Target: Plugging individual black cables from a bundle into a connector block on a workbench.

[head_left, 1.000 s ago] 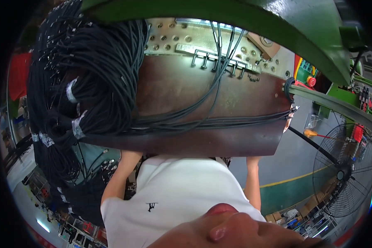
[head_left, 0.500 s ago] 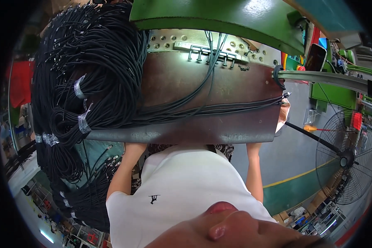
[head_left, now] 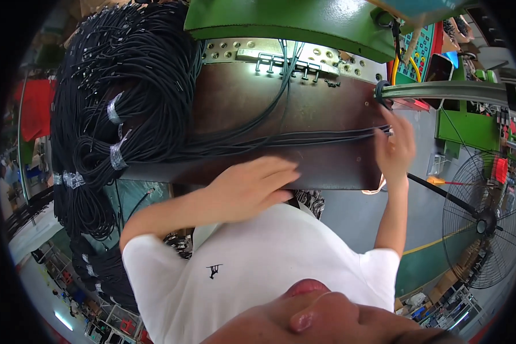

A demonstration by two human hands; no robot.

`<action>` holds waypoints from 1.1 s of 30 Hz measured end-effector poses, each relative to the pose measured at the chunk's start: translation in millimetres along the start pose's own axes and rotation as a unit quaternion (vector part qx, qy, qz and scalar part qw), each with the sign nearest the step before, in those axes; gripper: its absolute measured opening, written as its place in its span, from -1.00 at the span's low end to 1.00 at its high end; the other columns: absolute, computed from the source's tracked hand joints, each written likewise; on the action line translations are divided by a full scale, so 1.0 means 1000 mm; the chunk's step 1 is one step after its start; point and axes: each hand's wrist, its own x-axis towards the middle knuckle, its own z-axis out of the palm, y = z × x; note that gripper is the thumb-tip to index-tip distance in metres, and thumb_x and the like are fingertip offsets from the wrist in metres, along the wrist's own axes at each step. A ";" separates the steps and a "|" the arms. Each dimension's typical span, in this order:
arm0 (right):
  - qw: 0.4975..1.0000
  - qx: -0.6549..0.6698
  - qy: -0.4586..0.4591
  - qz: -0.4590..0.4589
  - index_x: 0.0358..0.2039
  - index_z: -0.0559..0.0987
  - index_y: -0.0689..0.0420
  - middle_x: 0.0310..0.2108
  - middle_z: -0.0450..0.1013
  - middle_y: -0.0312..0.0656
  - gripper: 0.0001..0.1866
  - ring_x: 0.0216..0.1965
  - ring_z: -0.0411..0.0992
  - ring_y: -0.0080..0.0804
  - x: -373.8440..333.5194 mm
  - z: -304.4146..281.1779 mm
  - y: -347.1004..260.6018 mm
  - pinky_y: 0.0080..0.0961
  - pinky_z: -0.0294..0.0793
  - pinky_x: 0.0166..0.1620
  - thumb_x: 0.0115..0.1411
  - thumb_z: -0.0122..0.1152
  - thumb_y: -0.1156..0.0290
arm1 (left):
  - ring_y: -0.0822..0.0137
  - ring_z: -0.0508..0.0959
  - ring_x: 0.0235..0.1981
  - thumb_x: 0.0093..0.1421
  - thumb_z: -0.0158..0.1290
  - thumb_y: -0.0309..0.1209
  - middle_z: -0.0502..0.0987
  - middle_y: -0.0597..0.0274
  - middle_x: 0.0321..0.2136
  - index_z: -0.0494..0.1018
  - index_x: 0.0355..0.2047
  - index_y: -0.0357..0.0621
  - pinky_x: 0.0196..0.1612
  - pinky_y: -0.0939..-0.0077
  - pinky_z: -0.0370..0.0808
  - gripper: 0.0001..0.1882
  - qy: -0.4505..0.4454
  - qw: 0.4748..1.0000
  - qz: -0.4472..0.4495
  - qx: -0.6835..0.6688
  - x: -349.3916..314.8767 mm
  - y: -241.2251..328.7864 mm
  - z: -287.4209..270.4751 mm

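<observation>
My left hand is above the front edge of the brown work table, slightly blurred, its fingers stretched out with nothing seen in them. At the table's right edge, my right hand is raised with fingers apart, beside the ends of a few black cables that run across the tabletop. Whether it touches those ends cannot be made out. A large heap of black cables, tied in places with clear wrap, covers the left side. Several cables curve up to a metal clamping fixture at the back.
A green machine body overhangs the back of the table. At the right, a metal rail with a dark cable loop reaches the table's edge. A floor fan stands farther right, near a control panel.
Both hands have come up from under the table's front edge. The left moved right and over the edge; the right rose to the cable ends. The view shifted slightly.
</observation>
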 end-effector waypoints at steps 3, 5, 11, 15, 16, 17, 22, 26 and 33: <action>0.986 -0.059 -0.076 -0.135 -0.03 0.48 0.12 -0.13 0.44 -0.13 -0.43 -0.02 0.34 -0.17 0.068 0.055 -0.027 -0.24 0.25 0.08 0.01 0.27 0.05 | 0.07 0.37 0.07 0.07 0.10 -0.16 0.40 0.07 0.03 0.37 -0.01 -0.27 0.11 0.21 0.33 -0.46 0.075 0.970 0.112 0.200 0.067 -0.012 0.031; 0.963 -0.141 -0.197 -0.122 0.04 0.44 0.12 -0.04 0.42 -0.07 -0.36 0.03 0.31 -0.20 0.087 0.080 -0.037 -0.20 0.23 0.05 0.06 0.19 -0.05 | 0.10 0.36 0.08 0.07 0.07 -0.09 0.40 0.04 0.01 0.39 -0.05 -0.28 0.14 0.19 0.30 -0.44 0.083 0.946 0.075 0.304 0.084 -0.019 0.038; 0.974 -0.052 -0.143 -0.168 -0.11 0.51 0.12 -0.16 0.45 -0.11 -0.47 -0.08 0.36 -0.18 0.090 0.098 -0.026 -0.21 0.21 0.01 0.03 0.24 -0.01 | 0.16 0.48 -0.10 0.06 0.12 -0.18 0.42 0.05 0.01 0.39 -0.08 -0.33 0.01 0.38 0.40 -0.48 0.069 0.870 -0.152 0.463 0.038 -0.064 -0.032; 0.964 0.009 -0.206 -0.165 -0.30 0.58 0.12 -0.43 0.48 -0.09 -0.62 -0.31 0.43 -0.14 0.105 0.079 -0.028 -0.35 0.34 -0.17 0.09 0.21 0.04 | 0.30 0.50 -0.19 0.08 0.12 -0.23 0.45 0.16 -0.03 0.38 0.02 -0.17 -0.11 0.45 0.43 -0.49 0.106 0.844 -0.090 0.518 0.046 -0.087 -0.075; 0.960 0.087 -0.227 -0.139 -0.41 0.58 0.12 -0.53 0.46 -0.09 -0.61 -0.44 0.43 -0.14 0.110 0.082 -0.024 -0.34 0.37 -0.30 0.10 0.18 0.01 | 0.28 0.50 -0.20 0.07 0.13 -0.22 0.49 0.19 -0.11 0.42 -0.02 -0.13 -0.14 0.47 0.43 -0.53 0.066 0.852 -0.079 0.513 0.053 -0.094 -0.075; 0.949 0.164 -0.247 -0.108 -0.51 0.59 0.13 -0.62 0.45 -0.08 -0.58 -0.56 0.43 -0.14 0.113 0.080 -0.022 -0.33 0.40 -0.42 0.10 0.16 -0.02 | 0.28 0.50 -0.20 0.07 0.13 -0.22 0.49 0.19 -0.11 0.42 -0.02 -0.13 -0.14 0.47 0.43 -0.53 0.064 0.854 -0.074 0.510 0.056 -0.099 -0.073; 0.936 0.105 -0.336 0.009 -0.60 0.54 0.13 -0.66 0.43 -0.21 -0.60 -0.57 0.42 -0.24 0.130 0.070 -0.017 -0.37 0.36 -0.44 0.19 0.08 0.08 | 0.26 0.50 -0.18 0.10 0.10 -0.18 0.52 0.19 -0.23 0.47 -0.12 -0.19 -0.16 0.45 0.47 -0.59 0.014 0.858 -0.189 0.477 0.075 -0.088 -0.061; 0.989 0.025 -0.034 -0.142 -0.50 0.58 0.12 -0.52 0.49 -0.22 -0.84 -0.48 0.45 -0.30 0.073 0.018 -0.027 -0.39 0.40 -0.36 0.10 0.21 0.32 | 0.07 0.39 0.08 0.07 0.14 -0.21 0.34 -0.05 0.09 0.26 0.11 -0.29 0.11 0.37 0.37 -0.35 0.130 0.922 -0.065 0.358 0.048 -0.041 -0.033; 0.945 -0.230 -0.038 0.229 -0.02 0.49 0.17 -0.12 0.48 -0.02 -0.64 -0.10 0.43 -0.08 -0.100 -0.058 0.069 -0.29 0.40 -0.06 0.22 0.15 0.28 | 0.27 0.46 -0.27 0.06 0.11 -0.35 0.47 0.11 -0.15 0.46 -0.18 -0.33 -0.28 0.56 0.45 -0.65 0.074 0.882 0.035 0.465 0.039 -0.033 0.032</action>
